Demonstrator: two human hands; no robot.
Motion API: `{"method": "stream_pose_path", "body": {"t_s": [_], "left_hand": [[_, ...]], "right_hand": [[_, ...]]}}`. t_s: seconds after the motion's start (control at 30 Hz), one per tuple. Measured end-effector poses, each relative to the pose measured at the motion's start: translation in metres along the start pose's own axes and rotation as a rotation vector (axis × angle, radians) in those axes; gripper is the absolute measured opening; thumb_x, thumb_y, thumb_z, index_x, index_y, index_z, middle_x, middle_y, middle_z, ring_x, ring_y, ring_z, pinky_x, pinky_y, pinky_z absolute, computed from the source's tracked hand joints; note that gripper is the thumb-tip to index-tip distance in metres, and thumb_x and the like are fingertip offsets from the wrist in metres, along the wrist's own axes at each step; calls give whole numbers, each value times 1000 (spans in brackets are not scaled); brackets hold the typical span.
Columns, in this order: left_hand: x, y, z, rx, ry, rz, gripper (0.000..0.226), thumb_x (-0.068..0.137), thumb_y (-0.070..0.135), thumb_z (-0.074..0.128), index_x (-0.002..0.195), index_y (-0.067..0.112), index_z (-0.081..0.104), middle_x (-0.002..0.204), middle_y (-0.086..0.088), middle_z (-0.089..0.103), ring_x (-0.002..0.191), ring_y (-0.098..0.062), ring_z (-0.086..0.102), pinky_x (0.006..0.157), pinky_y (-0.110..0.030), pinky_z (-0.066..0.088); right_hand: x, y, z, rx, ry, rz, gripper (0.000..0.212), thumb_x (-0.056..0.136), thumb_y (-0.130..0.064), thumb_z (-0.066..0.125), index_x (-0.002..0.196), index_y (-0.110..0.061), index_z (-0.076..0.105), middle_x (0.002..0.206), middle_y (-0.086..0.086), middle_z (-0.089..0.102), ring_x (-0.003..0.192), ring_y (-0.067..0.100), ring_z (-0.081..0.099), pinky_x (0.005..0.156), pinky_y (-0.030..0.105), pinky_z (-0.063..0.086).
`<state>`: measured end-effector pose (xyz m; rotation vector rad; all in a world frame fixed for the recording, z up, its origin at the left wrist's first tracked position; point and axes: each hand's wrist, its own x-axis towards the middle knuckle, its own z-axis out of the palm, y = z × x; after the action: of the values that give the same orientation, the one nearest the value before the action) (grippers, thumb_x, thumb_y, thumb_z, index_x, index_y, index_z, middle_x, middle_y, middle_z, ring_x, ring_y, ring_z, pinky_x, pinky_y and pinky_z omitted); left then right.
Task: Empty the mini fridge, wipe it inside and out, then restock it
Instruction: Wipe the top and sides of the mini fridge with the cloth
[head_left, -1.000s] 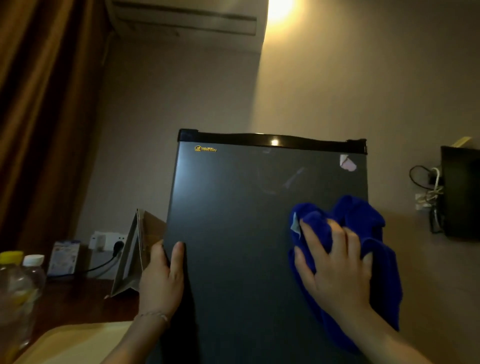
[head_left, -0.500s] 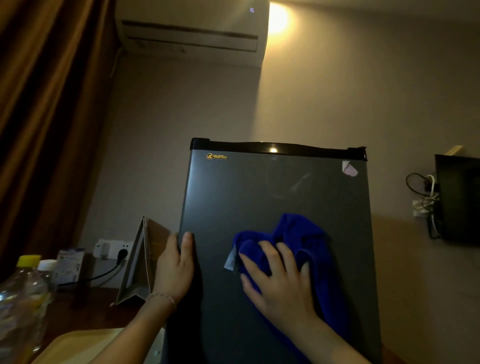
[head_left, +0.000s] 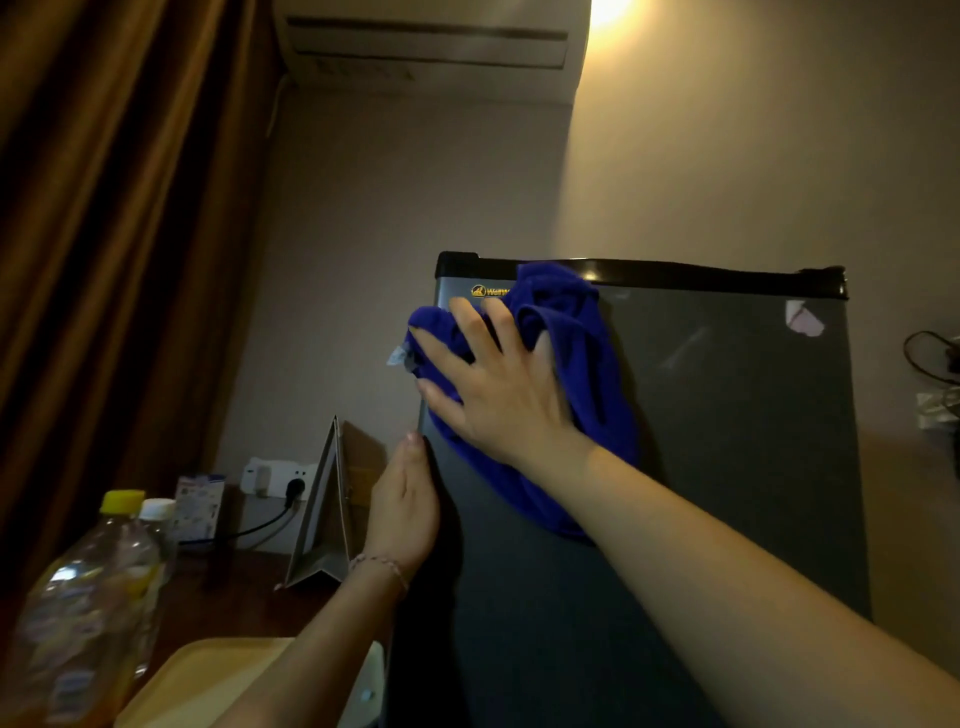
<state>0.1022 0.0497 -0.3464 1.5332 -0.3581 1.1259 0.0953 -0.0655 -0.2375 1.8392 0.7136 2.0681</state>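
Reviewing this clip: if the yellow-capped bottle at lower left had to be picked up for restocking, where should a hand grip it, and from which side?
Probably around the clear body of the yellow-capped bottle, below its shoulder, coming from its right, the fridge side. It stands upright, the white-capped bottle stands close behind it, and the curtain hangs to its left.

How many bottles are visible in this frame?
2, both at the lower left on the desk: a yellow-capped bottle nearest the camera, and a white-capped bottle just behind it, mostly hidden. More could sit outside the frame.
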Motion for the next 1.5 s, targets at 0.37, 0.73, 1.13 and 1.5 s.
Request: {"method": "stream_pose_path", "body": {"t_s": [0.37, 0.73, 1.13, 1.5], "left_hand": [[-3, 6, 1, 120, 20, 94, 32, 106, 33, 26, 90, 26, 53, 80, 2, 59, 74, 3, 58, 62, -6, 40], [-3, 2, 1, 135, -11, 69, 33, 104, 40, 26, 93, 31, 55, 83, 3, 62, 70, 5, 61, 59, -15, 43], [-3, 0, 2, 141, 14, 68, 39, 103, 42, 25, 86, 22, 54, 76, -3, 59, 66, -17, 59, 59, -28, 43], [-7, 5, 0, 147, 13, 51, 41, 104, 41, 24, 86, 20, 54, 75, -3, 61, 61, -8, 60, 54, -18, 43]], "right_hand": [[7, 20, 4, 105, -53, -133, 52, 94, -57, 46, 127, -20, 61, 126, 14, 55, 111, 36, 48, 93, 46, 40], [-6, 65, -10, -75, -22, 74, 48, 93, -59, 42, 124, -27, 60, 117, 8, 57, 102, 31, 52, 74, 40, 40], [-53, 135, -45, -102, -223, 472, 53, 97, -56, 38, 144, -31, 41, 133, 11, 44, 121, 34, 42, 100, 62, 36], [-38, 100, -33, -106, -166, 707, 58, 100, -63, 25, 144, -29, 39, 135, 16, 41, 123, 38, 39, 97, 68, 35]]}}
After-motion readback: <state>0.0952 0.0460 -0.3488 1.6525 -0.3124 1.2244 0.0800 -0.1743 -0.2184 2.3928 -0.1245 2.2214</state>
